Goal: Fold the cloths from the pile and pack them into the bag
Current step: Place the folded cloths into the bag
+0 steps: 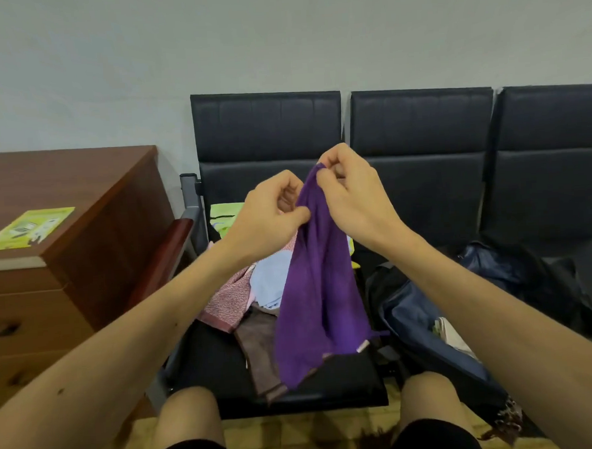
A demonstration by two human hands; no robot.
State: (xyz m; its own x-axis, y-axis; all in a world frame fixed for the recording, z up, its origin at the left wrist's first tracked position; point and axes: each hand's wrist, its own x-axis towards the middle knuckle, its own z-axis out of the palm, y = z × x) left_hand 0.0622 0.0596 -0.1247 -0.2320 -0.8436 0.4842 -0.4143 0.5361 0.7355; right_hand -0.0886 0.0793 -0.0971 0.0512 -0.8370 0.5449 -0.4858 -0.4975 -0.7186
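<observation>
The left hand and right hand each pinch the top edge of a hanging purple terry cloth above the heap of mixed cloths on the black padded chair seat, so folding seems just begun, and next the hands likely spread it flat before packing it into the open navy fabric bag right of the heap.

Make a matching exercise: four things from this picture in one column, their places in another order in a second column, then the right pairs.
Things:
1. purple cloth
2. green booklet
3. bag
4. brown cloth

Places:
A. on the wooden cabinet
B. open on the middle seat
C. held up by both hands, left hand and right hand
D. lying on the left seat, in the pile

Pairs: 1-C, 2-A, 3-B, 4-D
</observation>
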